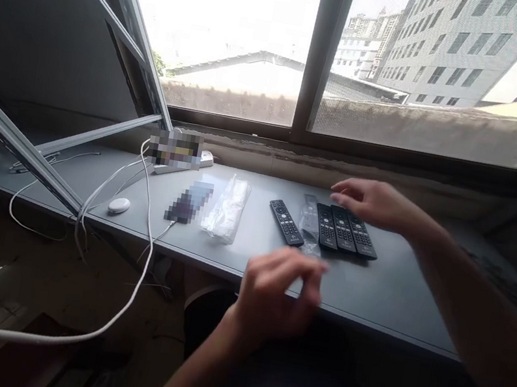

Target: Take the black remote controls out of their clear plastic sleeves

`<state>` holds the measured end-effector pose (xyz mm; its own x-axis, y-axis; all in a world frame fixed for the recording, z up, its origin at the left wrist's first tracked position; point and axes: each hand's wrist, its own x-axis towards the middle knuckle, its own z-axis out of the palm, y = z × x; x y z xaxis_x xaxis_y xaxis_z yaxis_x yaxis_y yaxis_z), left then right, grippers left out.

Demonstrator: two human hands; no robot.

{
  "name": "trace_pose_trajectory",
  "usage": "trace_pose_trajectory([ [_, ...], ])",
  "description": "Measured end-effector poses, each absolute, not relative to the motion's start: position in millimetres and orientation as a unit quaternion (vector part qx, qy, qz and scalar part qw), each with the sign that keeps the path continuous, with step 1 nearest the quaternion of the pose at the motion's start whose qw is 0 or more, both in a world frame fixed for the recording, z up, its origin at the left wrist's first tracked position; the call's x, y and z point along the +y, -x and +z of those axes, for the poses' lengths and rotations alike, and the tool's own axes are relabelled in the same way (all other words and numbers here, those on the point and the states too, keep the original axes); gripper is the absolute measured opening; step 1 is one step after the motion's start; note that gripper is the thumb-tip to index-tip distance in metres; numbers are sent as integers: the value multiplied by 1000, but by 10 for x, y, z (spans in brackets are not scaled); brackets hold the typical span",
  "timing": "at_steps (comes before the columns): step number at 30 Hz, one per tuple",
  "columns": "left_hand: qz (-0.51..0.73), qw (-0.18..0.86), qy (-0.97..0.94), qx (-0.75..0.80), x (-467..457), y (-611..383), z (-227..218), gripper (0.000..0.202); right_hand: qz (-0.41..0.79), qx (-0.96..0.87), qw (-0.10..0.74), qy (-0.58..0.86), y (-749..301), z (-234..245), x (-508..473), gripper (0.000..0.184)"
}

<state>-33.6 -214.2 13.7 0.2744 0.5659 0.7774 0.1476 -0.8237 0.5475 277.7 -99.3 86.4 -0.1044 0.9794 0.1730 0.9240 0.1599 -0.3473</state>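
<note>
My right hand hovers over the far end of a row of black remote controls, its fingers stretched to the left and a little apart, with nothing visible in it. Three remotes lie side by side: a left one, a middle one and a right one. Left of them lies a clear plastic sleeve, and beyond it a separate slanted remote. My left hand is at the table's front edge, slightly blurred. Its fingers curl in, index bent toward the thumb, with nothing seen between them.
On the grey table lie a clear plastic bag bundle, a blurred-out phone-like object with a cable, and a white round puck. A power strip stands behind. A white cable hangs across the front left, near a metal frame.
</note>
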Motion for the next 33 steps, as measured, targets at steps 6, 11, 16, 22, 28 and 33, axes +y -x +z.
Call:
trace_pose_trajectory([
  [6,342,168,-788,484,-651,-476,481,31,42,-736,163,656,-2502,318,-692,47],
  [11,219,100,-797,554,-191,-606,186,44,-13,-760,102,642,-2361,117,-667,54],
  [16,196,89,-803,556,-114,-567,-112,41,-31,-759,100,642,-2264,26,-736,55],
  [22,224,118,-804,537,14,-539,-146,41,-3,-775,153,613,-2230,-29,-846,52],
  [28,306,132,-800,499,11,-621,-167,33,12,-804,248,541,-2347,-88,-908,40],
  [33,289,146,-804,498,-20,-590,-160,33,6,-822,245,514,-2435,-121,-911,45],
])
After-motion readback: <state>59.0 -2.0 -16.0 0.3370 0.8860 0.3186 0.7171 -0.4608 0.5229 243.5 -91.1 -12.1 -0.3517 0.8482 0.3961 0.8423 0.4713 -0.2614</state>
